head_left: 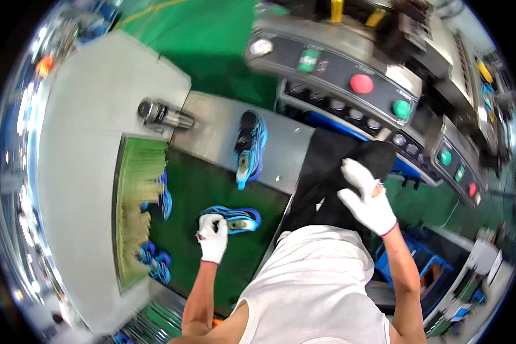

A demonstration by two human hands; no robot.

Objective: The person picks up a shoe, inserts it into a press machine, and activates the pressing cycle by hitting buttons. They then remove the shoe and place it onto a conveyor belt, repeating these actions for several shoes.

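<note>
The white-gloved left hand (213, 236) grips a blue and black sports shoe (233, 218) on the green belt (196, 189); the white-gloved right hand (368, 199) hangs loosely open above a black cloth (327, 172).

Second blue shoe (250, 150) upright on grey metal plate (212, 129); more blue shoes (155, 261) under green bristle curtain (136, 195); control panel (332, 71) with red button (361, 83), green button (402, 109)

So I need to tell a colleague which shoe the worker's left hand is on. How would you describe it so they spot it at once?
Start at the dark green conveyor belt that runs out from the big grey machine housing. Near the belt's right edge, the gloved left hand grips a blue shoe lying on its side. Unlike the upright blue shoe on the grey plate beyond, or those at the green curtain, it is the only one touched.
</note>
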